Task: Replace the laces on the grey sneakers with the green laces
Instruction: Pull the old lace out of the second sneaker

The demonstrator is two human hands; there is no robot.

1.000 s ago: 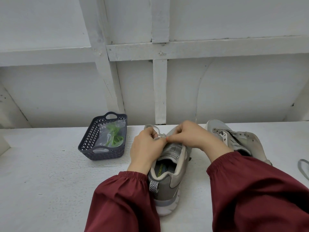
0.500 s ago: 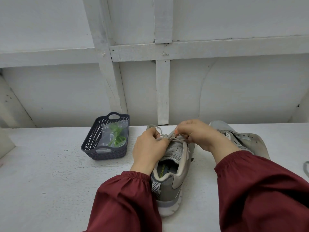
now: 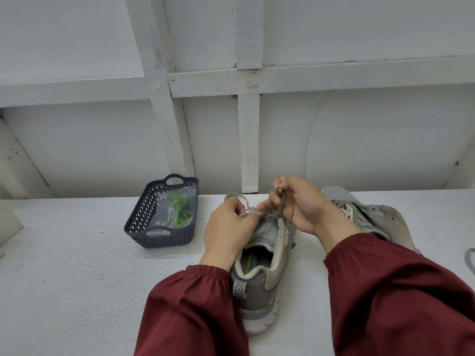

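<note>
Head view: the work surface was a white-painted tabletop (image 3: 77,278) with a rough, scuffed finish. It met a white wall (image 3: 90,150) crossed by painted timber battens, both vertical and horizontal.

Counts: two grey sneakers, one basket, one clear bag, two hands, two maroon sleeves.

The near sneaker (image 3: 270,276) stood upright on the tabletop with its heel toward the camera, and serves as the reference here. The second sneaker (image 3: 372,217) lay tilted to its right and slightly beyond it. A dark perforated basket (image 3: 144,219) stood to its left, apart from it. This held the clear bag (image 3: 164,217) containing the green laces (image 3: 177,209).

The grey lace (image 3: 235,197) remained threaded in the near sneaker. One loop stood up past the tongue.

The left hand (image 3: 231,227) rested over the near sneaker's throat, fingers curled and pinching the lace at the top eyelets. The right hand (image 3: 303,204) was raised just above the same spot. Its fingers were curled round a strand of that lace, and one finger pointed toward the left hand.

A grey strip (image 3: 470,260) lay far right of the near sneaker, cut off by the frame edge.

Writing: green lettering on the near sneaker's insole (image 3: 248,264) read "SKECHERS". A second mark beside it was partly hidden and could not be read.
</note>
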